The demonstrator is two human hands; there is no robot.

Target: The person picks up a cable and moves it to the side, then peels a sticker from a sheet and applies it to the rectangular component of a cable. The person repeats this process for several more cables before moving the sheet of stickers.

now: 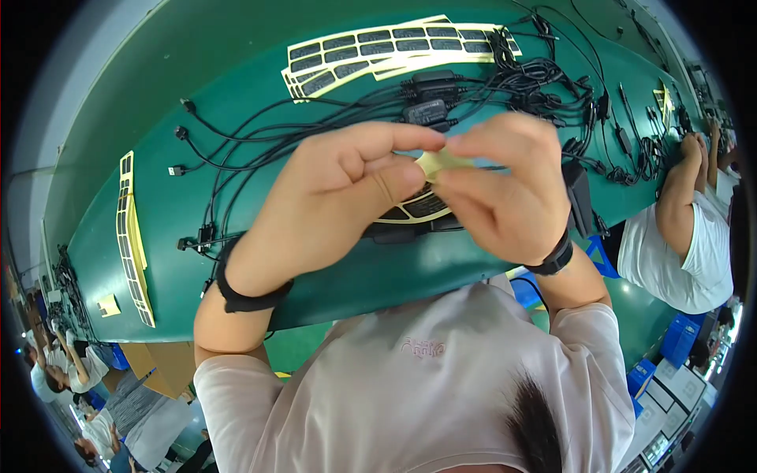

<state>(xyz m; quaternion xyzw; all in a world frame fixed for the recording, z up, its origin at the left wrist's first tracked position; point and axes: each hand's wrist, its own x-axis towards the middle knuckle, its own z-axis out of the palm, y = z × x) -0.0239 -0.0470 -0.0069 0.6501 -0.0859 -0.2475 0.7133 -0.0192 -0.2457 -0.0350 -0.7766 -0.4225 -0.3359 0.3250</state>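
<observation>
My left hand (339, 189) and my right hand (512, 185) meet over the middle of the green table (347, 292). Between their fingertips is a pale yellow label sheet (435, 162), pinched from both sides and bent upward. Black labels (422, 206) on the sheet's lower part show beneath my hands. Under it lies a dark object, mostly hidden, so its kind is unclear. Just beyond my fingers rest black cables with box-shaped modules (426, 113), their plugs (181, 132) spread out to the left.
Overlapping sheets of black labels (394, 47) lie at the back. More label strips (130, 236) are at the left, with a small yellow paper piece (108, 305). Tangled black cables (552, 87) cover the right. A person in white (670, 252) sits at the right; a cardboard box (162, 366) stands lower left.
</observation>
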